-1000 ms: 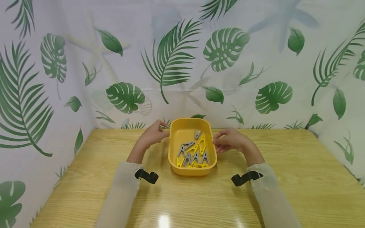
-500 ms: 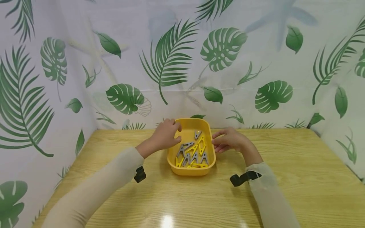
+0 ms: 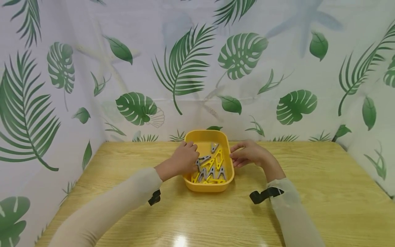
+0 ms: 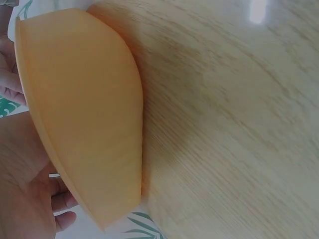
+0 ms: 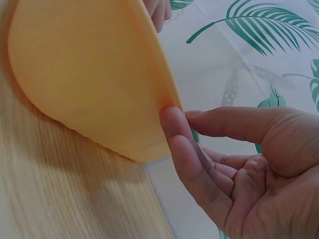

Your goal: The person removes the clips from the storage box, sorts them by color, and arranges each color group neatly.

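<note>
Yellow tub (image 3: 209, 187) stands beside the right hand (image 3: 249, 153) — fingers (image 5: 185, 162) pinching its rim (image 5: 158, 59).

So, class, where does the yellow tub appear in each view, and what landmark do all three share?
Head: the yellow tub sits lower middle, right hand touching its side.
Left wrist: its outer wall fills much of the left half.
Right wrist: its outer wall fills the upper left.
Shared landmark: the leaf-print backdrop.

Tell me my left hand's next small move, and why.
Probably pinch the nearest gray clip and lift it: your left hand reaches over the yellow tub beside that clip, while your right hand pinches the tub's right edge, likely steadying it. Whether you already grip the clip is hidden.
</note>
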Action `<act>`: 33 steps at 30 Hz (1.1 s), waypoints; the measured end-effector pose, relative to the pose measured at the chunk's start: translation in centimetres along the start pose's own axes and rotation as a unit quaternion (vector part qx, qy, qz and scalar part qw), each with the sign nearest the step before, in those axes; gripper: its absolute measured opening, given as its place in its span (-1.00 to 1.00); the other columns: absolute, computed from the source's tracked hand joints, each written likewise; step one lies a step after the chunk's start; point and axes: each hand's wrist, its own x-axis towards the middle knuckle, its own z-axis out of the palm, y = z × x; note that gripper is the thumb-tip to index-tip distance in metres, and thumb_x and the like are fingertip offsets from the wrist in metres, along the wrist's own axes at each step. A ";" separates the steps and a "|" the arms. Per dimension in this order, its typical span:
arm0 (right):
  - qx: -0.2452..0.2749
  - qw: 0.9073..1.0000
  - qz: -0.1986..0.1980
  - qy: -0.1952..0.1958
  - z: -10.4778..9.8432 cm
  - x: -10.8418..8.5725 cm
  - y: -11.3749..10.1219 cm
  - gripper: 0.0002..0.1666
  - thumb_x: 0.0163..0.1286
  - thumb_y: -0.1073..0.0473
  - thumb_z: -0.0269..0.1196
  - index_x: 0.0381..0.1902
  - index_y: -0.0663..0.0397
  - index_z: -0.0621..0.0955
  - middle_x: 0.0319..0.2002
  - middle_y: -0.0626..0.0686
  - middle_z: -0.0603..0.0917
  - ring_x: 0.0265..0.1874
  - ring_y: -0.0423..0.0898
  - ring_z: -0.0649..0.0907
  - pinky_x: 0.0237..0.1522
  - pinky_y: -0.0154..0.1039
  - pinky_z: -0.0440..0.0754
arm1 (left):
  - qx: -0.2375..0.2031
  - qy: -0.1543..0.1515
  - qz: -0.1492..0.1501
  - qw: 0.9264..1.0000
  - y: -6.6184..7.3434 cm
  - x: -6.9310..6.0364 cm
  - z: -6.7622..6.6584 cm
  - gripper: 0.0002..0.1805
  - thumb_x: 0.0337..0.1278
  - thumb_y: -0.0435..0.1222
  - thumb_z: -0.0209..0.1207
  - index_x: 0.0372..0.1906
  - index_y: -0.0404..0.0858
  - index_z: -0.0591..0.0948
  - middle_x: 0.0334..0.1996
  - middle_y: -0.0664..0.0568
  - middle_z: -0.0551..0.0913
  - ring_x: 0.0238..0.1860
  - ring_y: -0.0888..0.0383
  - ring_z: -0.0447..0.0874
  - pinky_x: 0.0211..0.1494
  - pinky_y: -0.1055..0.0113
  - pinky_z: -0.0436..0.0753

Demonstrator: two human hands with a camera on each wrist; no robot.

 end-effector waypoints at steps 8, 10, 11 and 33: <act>0.009 1.000 -0.010 -0.007 0.0 0.0 0.2 -0.51 0.48 0.23 0.22 0.24 0.46 0.47 -0.38 0.06 0.74 -0.47 -0.15 0.75 -0.16 -0.10 0.77 | 0.014 -0.035 -0.011 0.999 0.6 0.6 0.1 -0.74 0.28 -0.05 0.26 -0.48 -0.07 0.67 -0.15 0.04 0.59 -0.17 0.11 0.25 -0.09 0.25 0.20; 0.014 1.000 -0.013 -0.008 0.1 0.0 0.1 -0.50 0.48 0.23 0.22 0.24 0.46 0.47 -0.39 0.05 0.74 -0.48 -0.16 0.75 -0.18 -0.12 0.77 | 0.014 -0.040 -0.015 0.999 0.6 0.6 0.2 -0.70 0.29 -0.07 0.25 -0.55 -0.06 0.63 -0.14 0.04 0.60 -0.16 0.11 0.26 -0.08 0.25 0.21; 0.016 1.000 -0.015 -0.008 0.1 0.0 0.1 -0.50 0.47 0.22 0.22 0.24 0.46 0.47 -0.39 0.04 0.74 -0.48 -0.17 0.75 -0.18 -0.13 0.77 | 0.015 -0.043 -0.017 0.999 0.6 0.6 0.2 -0.69 0.30 -0.07 0.25 -0.57 -0.06 0.62 -0.13 0.04 0.61 -0.15 0.11 0.28 -0.07 0.24 0.22; 0.024 1.000 0.001 0.004 0.3 0.3 0.4 -0.61 0.49 0.18 0.23 0.13 0.34 0.50 -0.41 0.02 0.70 -0.51 -0.17 0.72 -0.25 -0.21 0.76 | 0.009 -0.069 -0.046 0.997 0.9 0.9 0.3 -0.64 0.34 -0.05 0.20 -0.58 -0.06 0.62 -0.06 0.02 0.60 -0.06 0.09 0.34 0.01 0.24 0.28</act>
